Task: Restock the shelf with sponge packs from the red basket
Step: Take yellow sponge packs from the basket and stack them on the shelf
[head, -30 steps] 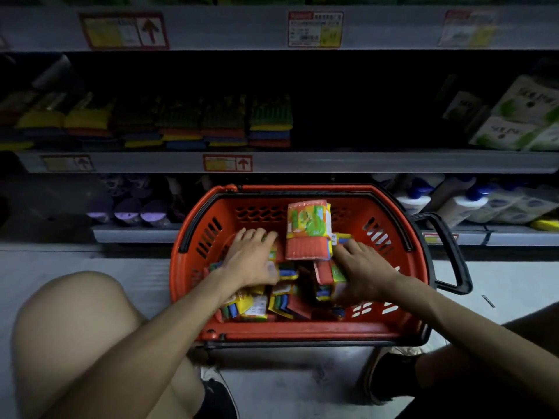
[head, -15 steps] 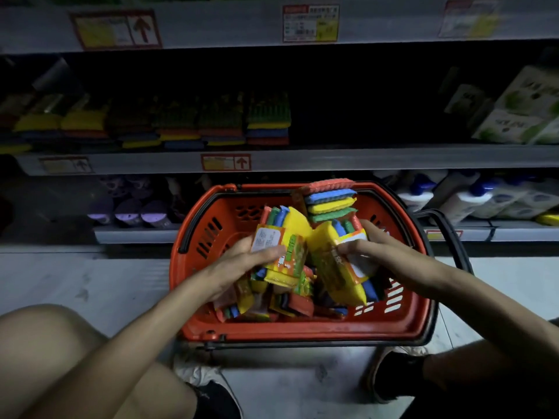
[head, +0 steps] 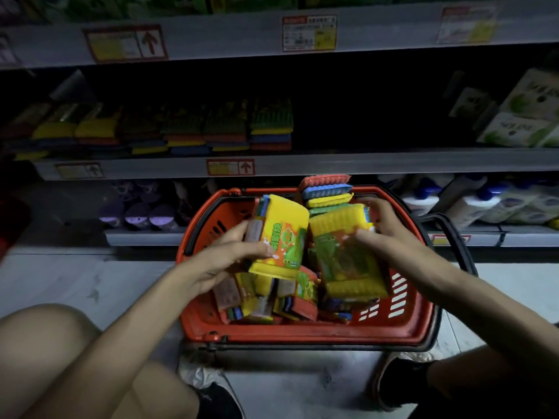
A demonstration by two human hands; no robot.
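Note:
A red basket stands on the floor in front of me, with several sponge packs loose in its bottom. My left hand grips a yellow-topped sponge pack lifted above the basket. My right hand holds a second yellow sponge pack beside it, and a further pack of red, blue and yellow sponges stands on edge behind. The middle shelf carries a row of sponge packs on its left half; its dark centre shows nothing.
White boxed goods fill the shelf's right end. The low shelf holds purple-lidded items on the left and white bottles on the right. The basket's black handle sticks out to the right. My knees and shoes flank the basket.
Both hands have risen out of the basket, each with a sponge pack, and turned the packs so their yellow faces show. The view has tilted up slightly.

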